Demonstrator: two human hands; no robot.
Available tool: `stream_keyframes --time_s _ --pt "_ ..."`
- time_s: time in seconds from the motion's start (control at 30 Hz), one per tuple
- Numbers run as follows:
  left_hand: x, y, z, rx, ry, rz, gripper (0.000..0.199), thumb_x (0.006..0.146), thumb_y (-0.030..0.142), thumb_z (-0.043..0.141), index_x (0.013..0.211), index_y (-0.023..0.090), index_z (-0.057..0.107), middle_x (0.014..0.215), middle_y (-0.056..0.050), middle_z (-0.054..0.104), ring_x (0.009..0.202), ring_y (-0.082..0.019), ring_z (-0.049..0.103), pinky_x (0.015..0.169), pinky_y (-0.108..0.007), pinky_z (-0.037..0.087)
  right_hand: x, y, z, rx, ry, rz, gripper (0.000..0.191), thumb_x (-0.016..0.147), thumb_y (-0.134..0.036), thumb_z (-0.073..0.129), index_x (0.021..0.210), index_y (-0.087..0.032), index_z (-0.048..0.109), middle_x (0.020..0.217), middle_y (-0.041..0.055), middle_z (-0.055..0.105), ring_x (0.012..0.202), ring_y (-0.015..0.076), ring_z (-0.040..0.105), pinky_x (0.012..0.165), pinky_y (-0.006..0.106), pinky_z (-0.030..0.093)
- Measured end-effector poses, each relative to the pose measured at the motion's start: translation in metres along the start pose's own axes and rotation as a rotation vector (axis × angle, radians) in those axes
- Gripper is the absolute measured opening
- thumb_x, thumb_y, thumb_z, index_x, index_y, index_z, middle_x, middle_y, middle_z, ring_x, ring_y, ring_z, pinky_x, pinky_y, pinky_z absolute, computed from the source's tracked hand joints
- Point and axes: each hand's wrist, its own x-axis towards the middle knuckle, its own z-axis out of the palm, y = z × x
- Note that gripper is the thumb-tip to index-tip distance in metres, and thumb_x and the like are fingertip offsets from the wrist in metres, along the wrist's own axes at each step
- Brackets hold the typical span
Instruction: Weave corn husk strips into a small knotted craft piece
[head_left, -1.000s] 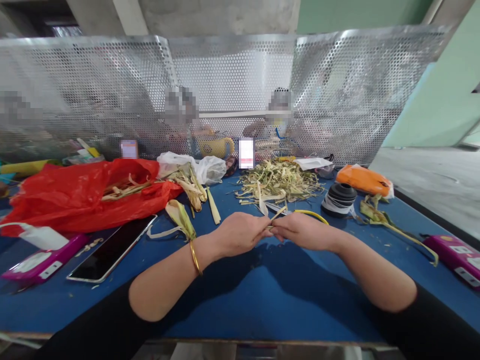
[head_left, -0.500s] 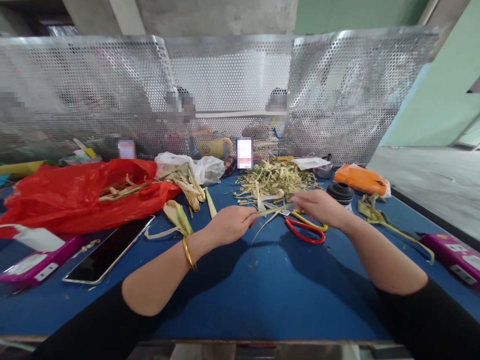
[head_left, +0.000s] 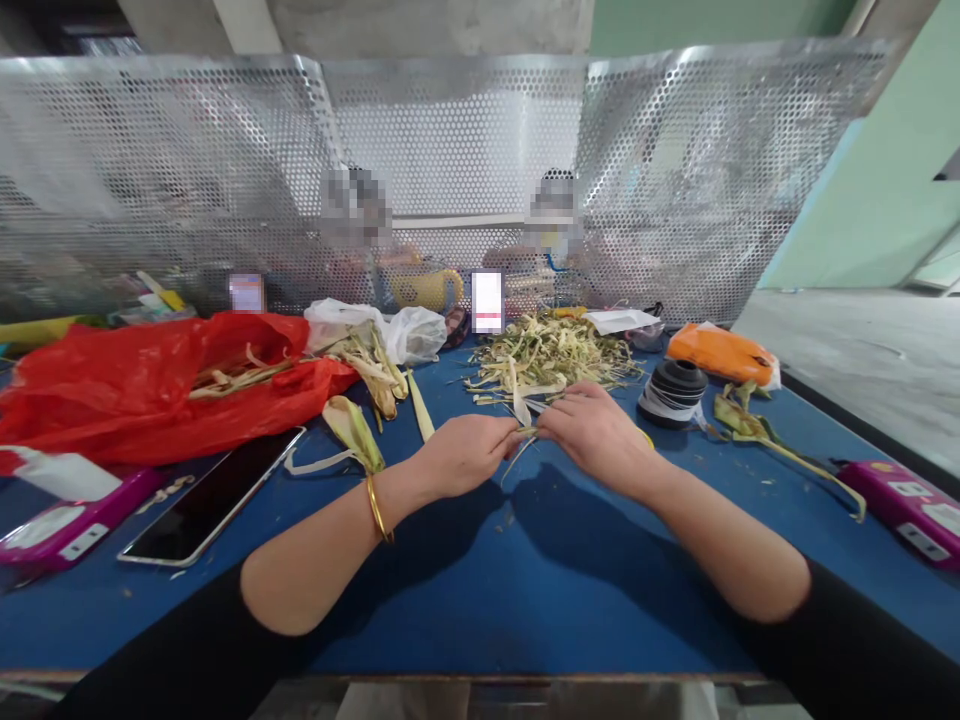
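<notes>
Two bare hands met near the middle of the head view, the left hand (head_left: 469, 455) with thumb and fingers pinched on a narrow husk strip (head_left: 527, 433) and the right hand (head_left: 596, 435) closed on it from the other side, fingertips near but apart. The strip was held just above the blue bench (head_left: 540, 590), its thin loose end hanging below the fingers. It looked to be in mid-handling: one slender piece was in work, neither laid down nor tied to anything that showed. Beyond the hands, a broad heap of shredded husk (head_left: 555, 355) suggested that a good deal had been torn down already. Wider material lay unshredded: a folded husk (head_left: 352, 430) beside the left wrist, a dry husk with a long stalk (head_left: 750, 425) over to the right, and more pieces in the open red bag (head_left: 112, 370). The scissors, mostly hidden by the right hand, showed little beyond a bit of yellow handle (head_left: 648, 439), and a black spool (head_left: 673, 395) stood near the heap. As for writing, none could be read: the upright lit screen (head_left: 487, 300) was blurred, the flat phone (head_left: 214, 495) was dark, and the orange packet (head_left: 724, 355) showed no legible brand.
</notes>
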Motion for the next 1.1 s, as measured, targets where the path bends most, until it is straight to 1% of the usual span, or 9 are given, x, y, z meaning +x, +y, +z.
stream_keyframes --time_s 0.13,0.23,0.43,0.5,0.6,0.67,0.8,0.9,1.1 --pt "0.0 -0.006 -0.004 0.037 -0.002 0.026 0.039 0.098 0.039 0.028 0.079 0.02 0.056 0.073 -0.002 0.064 0.069 -0.018 0.059 0.061 -0.026 0.034 -0.002 0.013 -0.008 0.15 -0.036 0.042 0.027 0.097 -0.02 0.04 0.081 -0.017 0.062 0.073 0.0035 0.063 0.07 0.016 0.054 0.085 0.032 0.032" --pt "-0.001 -0.011 -0.007 0.077 -0.016 0.038 0.037 0.098 0.038 0.03 0.08 0.021 0.057 0.073 -0.002 0.063 0.069 -0.018 0.059 0.059 -0.026 0.034 -0.004 0.015 -0.007 0.227 -0.063 0.044 0.026 0.095 -0.016 0.04 0.082 -0.018 0.062 0.074 0.0028 0.063 0.073 0.016 0.054 0.084 0.031 0.031" --pt "-0.003 -0.013 -0.012 0.054 -0.06 0.022 0.04 0.097 0.043 0.031 0.085 0.021 0.061 0.078 -0.003 0.067 0.072 -0.019 0.062 0.061 -0.026 0.038 -0.004 0.013 -0.001 0.228 -0.052 0.039 0.026 0.094 -0.016 0.039 0.079 -0.017 0.061 0.073 0.0027 0.063 0.072 0.0158 0.053 0.079 0.03 0.03" --pt "-0.002 -0.01 -0.01 0.013 -0.012 -0.009 0.039 0.097 0.045 0.032 0.097 0.021 0.063 0.089 -0.004 0.07 0.081 -0.02 0.064 0.067 -0.027 0.041 -0.004 0.009 0.0 0.197 -0.042 0.033 0.025 0.094 -0.015 0.039 0.079 -0.017 0.06 0.072 0.0031 0.063 0.07 0.0158 0.052 0.077 0.03 0.03" --pt "-0.001 -0.004 0.0 -0.043 0.13 0.006 0.036 0.098 0.041 0.033 0.114 0.023 0.06 0.109 -0.005 0.069 0.1 -0.021 0.063 0.081 -0.029 0.043 -0.002 0.001 0.003 0.174 -0.026 0.026 0.025 0.093 -0.014 0.039 0.079 -0.016 0.059 0.071 0.0036 0.062 0.068 0.0155 0.05 0.075 0.031 0.029" --pt "0.0 0.0 0.009 -0.012 0.144 0.034 0.032 0.097 0.036 0.035 0.107 0.021 0.062 0.107 -0.006 0.07 0.1 -0.022 0.063 0.081 -0.03 0.043 -0.001 -0.004 0.005 0.172 -0.026 0.02 0.025 0.092 -0.013 0.039 0.077 -0.016 0.059 0.071 0.0041 0.062 0.067 0.0154 0.049 0.075 0.031 0.029" --pt "0.001 0.002 0.02 0.073 0.09 0.012 0.032 0.097 0.03 0.034 0.084 0.019 0.062 0.086 -0.007 0.069 0.082 -0.02 0.065 0.07 -0.028 0.042 0.0 -0.006 0.007 0.157 -0.041 0.029 0.026 0.093 -0.015 0.039 0.075 -0.016 0.058 0.07 0.0044 0.061 0.066 0.016 0.049 0.077 0.032 0.03" --pt "0.0 0.001 0.021 0.143 0.112 0.022 0.031 0.097 0.03 0.035 0.084 0.019 0.061 0.085 -0.007 0.069 0.082 -0.021 0.064 0.07 -0.028 0.042 -0.001 -0.003 0.007 0.167 -0.048 0.049 0.029 0.096 -0.021 0.039 0.073 -0.017 0.057 0.068 0.004 0.061 0.065 0.0162 0.049 0.075 0.032 0.03" --pt "-0.001 0.005 0.022 0.194 0.16 0.017 0.034 0.098 0.033 0.031 0.088 0.018 0.061 0.086 -0.008 0.069 0.081 -0.02 0.064 0.07 -0.027 0.043 0.0 -0.002 0.007 0.149 -0.037 0.022 0.032 0.097 -0.023 0.036 0.072 -0.017 0.055 0.068 0.0044 0.061 0.066 0.0158 0.05 0.076 0.031 0.031"
